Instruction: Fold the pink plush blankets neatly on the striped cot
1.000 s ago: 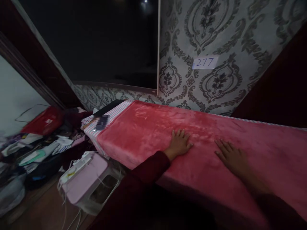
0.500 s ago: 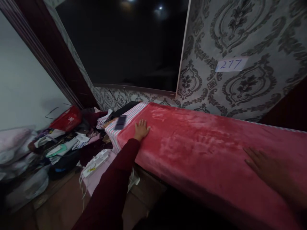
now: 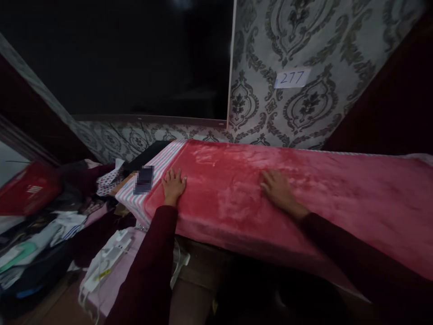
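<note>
A plush red blanket [image 3: 304, 198] covers a long raised surface along the patterned wall. My left hand [image 3: 173, 184] lies flat and open on the blanket's left end, fingers pointing away from me, just right of the striped cloth [image 3: 158, 169] underneath. My right hand [image 3: 278, 188] rests flat and open near the blanket's middle, fingers spread. Both arms wear dark red sleeves. Neither hand holds anything.
A blurred dark item [image 3: 144, 179] lies on the striped cloth. A pile of clothes and papers [image 3: 50, 221] and a red basket [image 3: 25, 189] fill the floor at left. A pink-and-white box with cables [image 3: 104, 266] stands below. A dark window [image 3: 135, 58] and a "277" label [image 3: 291, 77] are on the wall.
My left hand slid left along the blanket to its end and stayed near there. My right hand first moved right, then came back leftward to the blanket's middle.
</note>
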`<action>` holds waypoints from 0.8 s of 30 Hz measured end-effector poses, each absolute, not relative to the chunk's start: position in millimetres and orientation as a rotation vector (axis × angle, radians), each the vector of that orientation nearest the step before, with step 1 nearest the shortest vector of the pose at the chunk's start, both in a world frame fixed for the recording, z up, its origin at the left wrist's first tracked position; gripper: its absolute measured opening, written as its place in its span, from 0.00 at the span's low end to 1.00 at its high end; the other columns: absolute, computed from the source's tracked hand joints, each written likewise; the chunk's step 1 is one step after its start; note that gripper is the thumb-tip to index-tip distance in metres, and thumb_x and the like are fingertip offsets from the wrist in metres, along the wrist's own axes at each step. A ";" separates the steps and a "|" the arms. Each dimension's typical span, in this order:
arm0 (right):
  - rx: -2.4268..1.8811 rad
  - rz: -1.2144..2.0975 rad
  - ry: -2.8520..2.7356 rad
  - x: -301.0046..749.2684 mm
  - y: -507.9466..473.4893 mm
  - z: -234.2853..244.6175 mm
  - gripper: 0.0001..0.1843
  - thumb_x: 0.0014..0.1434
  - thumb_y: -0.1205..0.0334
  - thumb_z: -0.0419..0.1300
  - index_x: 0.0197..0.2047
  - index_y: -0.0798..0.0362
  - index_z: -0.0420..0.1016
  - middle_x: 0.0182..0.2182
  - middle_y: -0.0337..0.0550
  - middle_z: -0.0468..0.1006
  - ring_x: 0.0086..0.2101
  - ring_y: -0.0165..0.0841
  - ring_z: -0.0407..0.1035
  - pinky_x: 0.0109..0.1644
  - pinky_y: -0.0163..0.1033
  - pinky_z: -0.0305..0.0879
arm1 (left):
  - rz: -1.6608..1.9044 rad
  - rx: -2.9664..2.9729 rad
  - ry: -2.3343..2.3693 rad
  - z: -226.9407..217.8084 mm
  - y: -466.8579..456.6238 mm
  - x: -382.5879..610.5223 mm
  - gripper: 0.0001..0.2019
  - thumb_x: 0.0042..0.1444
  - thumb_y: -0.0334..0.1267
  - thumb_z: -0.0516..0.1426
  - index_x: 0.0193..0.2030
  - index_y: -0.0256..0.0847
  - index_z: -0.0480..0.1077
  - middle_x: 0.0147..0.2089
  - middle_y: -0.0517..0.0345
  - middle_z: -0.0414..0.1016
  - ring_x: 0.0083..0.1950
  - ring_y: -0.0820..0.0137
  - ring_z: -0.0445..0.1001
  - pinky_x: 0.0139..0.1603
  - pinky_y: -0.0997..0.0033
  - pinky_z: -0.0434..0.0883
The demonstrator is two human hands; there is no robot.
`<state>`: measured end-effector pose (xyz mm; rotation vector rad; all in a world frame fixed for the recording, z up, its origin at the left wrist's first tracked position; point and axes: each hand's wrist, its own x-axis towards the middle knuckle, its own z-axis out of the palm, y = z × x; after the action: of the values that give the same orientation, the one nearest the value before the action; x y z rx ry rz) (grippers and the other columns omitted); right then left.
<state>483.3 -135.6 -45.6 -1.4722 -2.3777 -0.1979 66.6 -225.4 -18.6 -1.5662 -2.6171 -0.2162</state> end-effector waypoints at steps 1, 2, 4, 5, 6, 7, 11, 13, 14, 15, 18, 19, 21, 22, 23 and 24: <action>-1.413 -0.089 -2.431 442.2 -143.0 -38.8 0.31 0.74 0.51 0.42 0.74 0.53 0.64 0.74 0.57 0.60 0.72 0.51 0.51 0.70 0.63 0.53 | -0.220 -1.570 -2.618 -17.7 -225.6 66.7 0.32 0.72 0.49 0.43 0.79 0.39 0.54 0.81 0.40 0.47 0.81 0.49 0.46 0.77 0.39 0.49; -1.336 0.019 -2.491 403.1 -151.1 -32.8 0.33 0.74 0.50 0.44 0.76 0.53 0.60 0.75 0.56 0.55 0.73 0.50 0.48 0.72 0.63 0.50 | -0.224 -1.575 -2.617 -16.7 -225.7 67.0 0.32 0.72 0.49 0.43 0.79 0.39 0.54 0.81 0.40 0.47 0.81 0.48 0.45 0.77 0.39 0.49; -1.203 0.199 -2.582 337.3 -166.3 -24.6 0.34 0.74 0.48 0.45 0.78 0.51 0.54 0.77 0.53 0.50 0.75 0.49 0.43 0.74 0.63 0.45 | -0.236 -1.581 -2.615 -15.5 -225.1 67.4 0.32 0.72 0.49 0.43 0.79 0.38 0.54 0.81 0.39 0.47 0.81 0.47 0.45 0.76 0.38 0.49; -1.166 0.248 -2.614 312.6 -172.0 -22.7 0.34 0.74 0.48 0.45 0.78 0.50 0.54 0.77 0.51 0.49 0.75 0.48 0.41 0.75 0.64 0.43 | -0.242 -1.585 -2.614 -15.3 -224.3 67.4 0.33 0.71 0.49 0.43 0.79 0.38 0.54 0.81 0.39 0.47 0.81 0.47 0.45 0.76 0.37 0.49; -1.152 0.281 -2.645 294.2 -175.9 -22.2 0.34 0.74 0.47 0.46 0.78 0.49 0.55 0.78 0.50 0.49 0.75 0.48 0.41 0.75 0.65 0.42 | -0.248 -1.589 -2.612 -15.4 -223.3 67.0 0.33 0.71 0.49 0.43 0.78 0.37 0.54 0.81 0.38 0.47 0.81 0.46 0.45 0.76 0.36 0.49; -1.139 0.295 -2.668 282.2 -177.8 -22.8 0.34 0.74 0.47 0.46 0.78 0.49 0.55 0.78 0.48 0.49 0.75 0.48 0.42 0.75 0.65 0.41 | -0.255 -1.593 -2.610 -15.6 -222.2 66.4 0.33 0.71 0.49 0.43 0.78 0.37 0.54 0.81 0.37 0.47 0.81 0.46 0.46 0.76 0.35 0.50; -1.201 0.211 -2.647 295.3 -166.2 -29.6 0.33 0.74 0.44 0.46 0.78 0.44 0.54 0.77 0.42 0.52 0.75 0.47 0.44 0.76 0.62 0.41 | -0.291 -1.607 -2.587 -16.5 -218.7 63.6 0.33 0.71 0.49 0.42 0.78 0.35 0.55 0.80 0.35 0.48 0.81 0.44 0.47 0.75 0.33 0.50; -1.326 0.152 -2.618 333.1 -152.0 -31.9 0.34 0.74 0.43 0.45 0.78 0.44 0.55 0.77 0.43 0.52 0.74 0.50 0.45 0.75 0.64 0.42 | -0.306 -1.622 -2.571 -15.5 -218.3 63.3 0.34 0.71 0.50 0.41 0.77 0.34 0.55 0.80 0.34 0.49 0.80 0.44 0.47 0.75 0.33 0.51; -1.407 0.123 -2.600 358.6 -144.3 -32.6 0.34 0.74 0.42 0.44 0.78 0.45 0.55 0.77 0.45 0.52 0.74 0.51 0.45 0.75 0.65 0.42 | -0.310 -1.627 -2.570 -14.6 -218.4 63.5 0.34 0.71 0.50 0.41 0.77 0.33 0.55 0.80 0.34 0.49 0.80 0.43 0.47 0.75 0.33 0.51; -1.481 0.087 -2.581 388.0 -137.0 -33.2 0.35 0.75 0.42 0.43 0.78 0.47 0.56 0.77 0.47 0.51 0.74 0.53 0.45 0.75 0.65 0.42 | -0.313 -1.630 -2.574 -13.5 -218.5 63.9 0.34 0.70 0.50 0.41 0.77 0.33 0.55 0.80 0.33 0.49 0.80 0.43 0.47 0.75 0.32 0.51; -1.706 -0.029 -2.513 494.8 -123.5 -35.6 0.34 0.75 0.44 0.39 0.77 0.47 0.57 0.77 0.48 0.53 0.74 0.53 0.47 0.74 0.64 0.44 | -0.331 -1.627 -2.585 -10.4 -218.4 65.7 0.34 0.70 0.50 0.41 0.77 0.33 0.56 0.80 0.33 0.50 0.80 0.42 0.48 0.74 0.32 0.52; -1.772 -0.070 -2.478 534.1 -123.2 -36.5 0.34 0.75 0.46 0.38 0.77 0.47 0.57 0.76 0.47 0.55 0.73 0.51 0.48 0.74 0.63 0.45 | -0.334 -1.629 -2.580 -9.5 -218.3 66.4 0.34 0.70 0.50 0.41 0.76 0.32 0.57 0.79 0.32 0.51 0.80 0.42 0.49 0.74 0.32 0.52; -1.945 -0.131 -2.367 611.3 -128.8 -37.4 0.33 0.76 0.49 0.36 0.77 0.47 0.57 0.76 0.48 0.56 0.73 0.50 0.48 0.73 0.63 0.47 | -0.337 -1.640 -2.549 -7.3 -218.9 67.6 0.34 0.71 0.50 0.40 0.76 0.31 0.57 0.78 0.30 0.53 0.79 0.41 0.50 0.73 0.31 0.54; -2.047 -0.137 -2.302 646.4 -134.0 -36.9 0.33 0.76 0.50 0.36 0.77 0.47 0.56 0.76 0.49 0.56 0.73 0.50 0.48 0.72 0.64 0.48 | -0.334 -1.646 -2.531 -5.8 -219.9 68.1 0.34 0.71 0.50 0.40 0.76 0.30 0.57 0.78 0.29 0.53 0.79 0.40 0.50 0.73 0.31 0.54; -2.177 -0.128 -2.208 677.1 -140.1 -35.6 0.33 0.75 0.50 0.36 0.78 0.46 0.56 0.76 0.49 0.55 0.73 0.51 0.48 0.71 0.66 0.50 | -0.325 -1.651 -2.518 -3.8 -221.3 68.7 0.34 0.71 0.49 0.40 0.76 0.30 0.57 0.77 0.28 0.54 0.79 0.40 0.51 0.73 0.31 0.55; -2.319 -0.116 -2.082 702.1 -146.6 -33.3 0.33 0.75 0.50 0.37 0.78 0.46 0.56 0.76 0.51 0.54 0.73 0.53 0.49 0.69 0.68 0.52 | -0.316 -1.652 -2.507 -1.4 -223.3 69.4 0.34 0.71 0.49 0.40 0.76 0.29 0.57 0.77 0.26 0.54 0.78 0.39 0.52 0.72 0.31 0.56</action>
<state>702.1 -146.6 -33.3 -2.3190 -2.0821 -0.1164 69.4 -223.3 -1.4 -1.6523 -2.5075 -0.3160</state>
